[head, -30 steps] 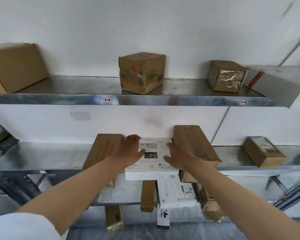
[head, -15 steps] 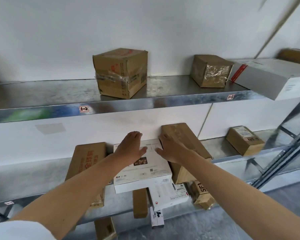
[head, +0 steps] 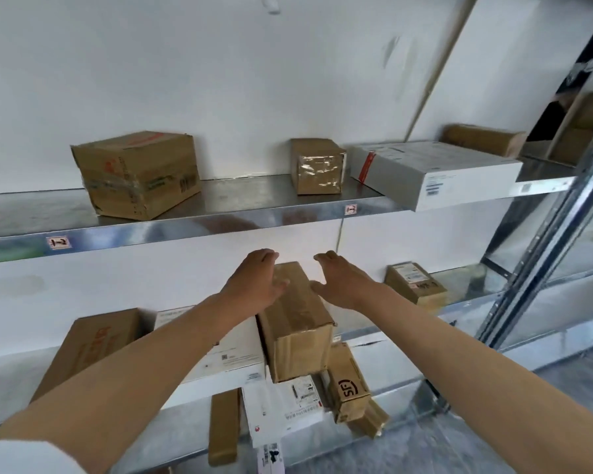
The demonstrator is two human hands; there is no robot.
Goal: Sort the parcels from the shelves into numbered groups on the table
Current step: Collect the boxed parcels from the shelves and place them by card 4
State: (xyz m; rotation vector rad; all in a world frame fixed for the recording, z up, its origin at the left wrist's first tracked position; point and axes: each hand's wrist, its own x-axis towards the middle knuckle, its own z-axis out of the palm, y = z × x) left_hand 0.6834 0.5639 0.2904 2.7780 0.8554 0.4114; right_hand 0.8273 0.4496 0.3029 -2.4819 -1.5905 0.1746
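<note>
The long brown cardboard parcel (head: 295, 323) lies end-on on the middle metal shelf (head: 466, 278). My left hand (head: 254, 285), fingers loosely spread, rests on its far left edge. My right hand (head: 343, 285) flanks its right edge, fingers relaxed, grasping nothing. A flat white box (head: 233, 350) sits against the parcel's left side; bare shelf lies to its right.

both hands (head: 254, 283) (head: 343, 285) outstretched, fingers relaxed

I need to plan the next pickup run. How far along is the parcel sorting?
Done: no sorted groups are in view. In hand: left hand and right hand, both open, flank the long brown box on the middle shelf, gripping nothing yet. Left: that box, the white flat box beside it, the taped box above and several more parcels sit unsorted.
</note>
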